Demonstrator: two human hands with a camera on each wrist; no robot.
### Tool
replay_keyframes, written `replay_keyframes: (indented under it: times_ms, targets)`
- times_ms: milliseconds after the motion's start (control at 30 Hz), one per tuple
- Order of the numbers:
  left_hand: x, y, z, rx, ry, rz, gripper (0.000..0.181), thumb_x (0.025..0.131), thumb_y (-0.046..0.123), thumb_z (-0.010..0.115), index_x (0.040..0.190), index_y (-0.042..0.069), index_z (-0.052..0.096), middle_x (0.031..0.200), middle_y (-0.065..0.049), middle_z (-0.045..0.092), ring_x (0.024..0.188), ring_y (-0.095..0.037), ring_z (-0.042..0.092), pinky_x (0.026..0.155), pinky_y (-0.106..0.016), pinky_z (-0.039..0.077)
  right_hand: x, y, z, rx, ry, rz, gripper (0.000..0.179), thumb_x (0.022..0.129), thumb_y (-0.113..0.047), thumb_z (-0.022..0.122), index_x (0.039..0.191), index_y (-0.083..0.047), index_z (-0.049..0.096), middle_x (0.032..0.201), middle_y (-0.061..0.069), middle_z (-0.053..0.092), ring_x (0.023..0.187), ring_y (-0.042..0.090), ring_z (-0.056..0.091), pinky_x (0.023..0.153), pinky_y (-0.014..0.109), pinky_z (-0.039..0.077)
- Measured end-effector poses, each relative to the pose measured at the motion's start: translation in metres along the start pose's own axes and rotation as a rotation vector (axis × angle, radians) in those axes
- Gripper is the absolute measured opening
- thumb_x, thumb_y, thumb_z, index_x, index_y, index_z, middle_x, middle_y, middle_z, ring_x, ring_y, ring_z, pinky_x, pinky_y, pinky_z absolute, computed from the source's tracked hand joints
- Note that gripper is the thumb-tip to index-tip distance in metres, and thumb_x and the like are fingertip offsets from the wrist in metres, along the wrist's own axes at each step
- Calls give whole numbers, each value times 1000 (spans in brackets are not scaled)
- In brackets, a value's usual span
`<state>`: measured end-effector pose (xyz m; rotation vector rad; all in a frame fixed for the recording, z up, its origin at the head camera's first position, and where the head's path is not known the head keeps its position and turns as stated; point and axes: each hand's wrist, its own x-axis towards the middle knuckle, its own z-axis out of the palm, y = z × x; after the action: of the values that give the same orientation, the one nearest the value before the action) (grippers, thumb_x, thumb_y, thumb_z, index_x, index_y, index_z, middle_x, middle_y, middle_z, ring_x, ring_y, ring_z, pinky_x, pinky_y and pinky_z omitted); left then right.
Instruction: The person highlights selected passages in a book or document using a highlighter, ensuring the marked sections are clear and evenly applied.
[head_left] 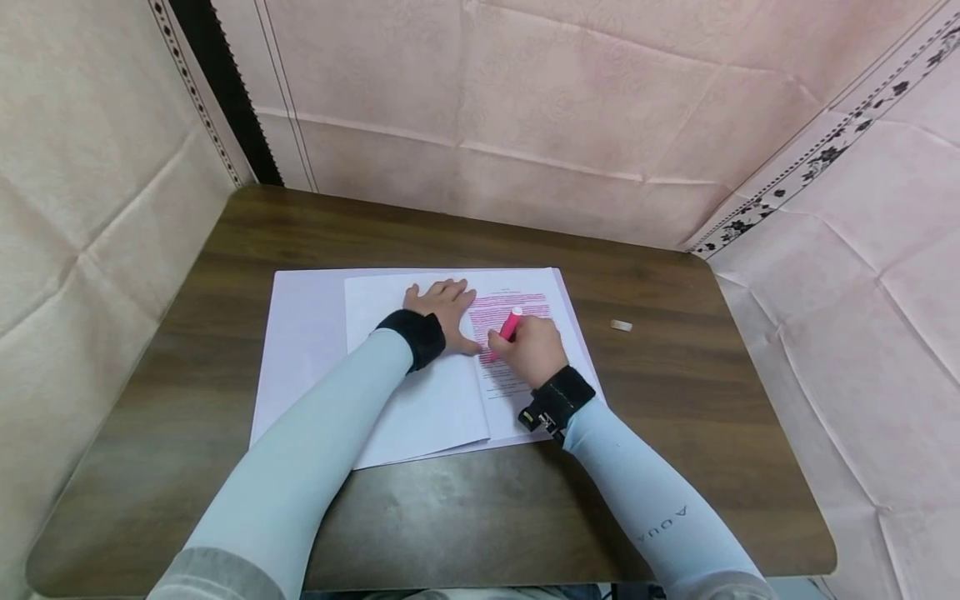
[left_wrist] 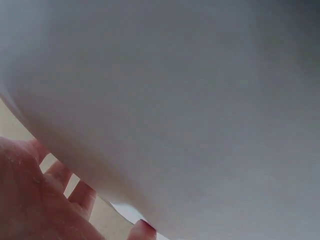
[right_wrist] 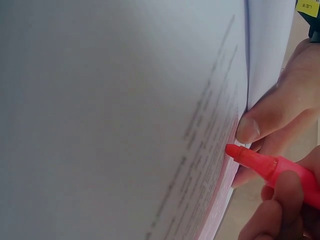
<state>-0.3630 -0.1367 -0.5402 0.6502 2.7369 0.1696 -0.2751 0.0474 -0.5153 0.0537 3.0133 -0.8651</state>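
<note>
My right hand [head_left: 534,350] grips a pink highlighter [head_left: 511,323], its tip down at the printed page [head_left: 506,382]. Pink strokes cover the upper lines of text on that page; the lower lines are plain black print. In the right wrist view the highlighter's orange-red tip [right_wrist: 233,150] meets the page by the marked lines. My left hand [head_left: 448,315] lies with fingers spread on the blank left-hand sheet [head_left: 420,408], its thumb reaching to the fold beside the print. Part of the left palm [left_wrist: 30,195] and fingers shows in the left wrist view.
Beneath the papers lies a pale lavender folder [head_left: 300,350] on the brown wooden table [head_left: 675,417]. A small whitish piece [head_left: 621,325] sits on the wood to the right of the papers. Pale patterned cloth [head_left: 525,108] hangs behind and along both sides.
</note>
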Motion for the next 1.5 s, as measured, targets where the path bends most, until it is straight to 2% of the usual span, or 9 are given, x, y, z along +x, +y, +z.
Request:
replay_keyframes:
  times_ms: [433, 633, 900, 1267, 1500]
  targets:
    - [-3, 1, -2, -7, -21, -6, 116, 87, 82, 69, 178, 27, 21, 185, -2, 12, 168, -32, 14, 131, -71, 8, 2, 4, -4, 11, -11, 69, 31, 102, -35, 80, 84, -10, 75, 64, 7, 64, 58, 27, 64, 52, 27, 45]
    - [-2, 1, -1, -8, -23, -3, 117, 87, 82, 69, 178, 27, 21, 185, -2, 13, 168, -33, 14, 130, -71, 7, 3, 7, -6, 3, -5, 76, 29, 101, -35, 82, 87, -10, 76, 64, 5, 66, 59, 27, 65, 53, 27, 47]
    - [1, -1, 0, -5, -28, -5, 117, 86, 83, 70, 178, 28, 21, 185, -1, 13, 168, -33, 15, 130, -71, 9, 4, 9, -11, 6, -19, 95, 31, 102, -36, 81, 86, -9, 74, 65, 6, 66, 59, 27, 65, 51, 27, 45]
    - [2, -3, 0, -27, -10, 8, 117, 86, 83, 70, 178, 27, 22, 185, -2, 14, 167, -33, 14, 130, -72, 6, 4, 17, -16, -50, 36, 63, 32, 102, -35, 80, 84, -9, 73, 64, 6, 64, 59, 28, 62, 52, 29, 44]
    - [0, -2, 0, -26, -10, 12, 117, 88, 83, 68, 178, 26, 21, 185, -3, 12, 168, -33, 12, 130, -72, 4, 4, 21, -19, -49, 26, 74, 32, 102, -36, 79, 86, -9, 73, 65, 6, 65, 60, 28, 62, 52, 29, 45]
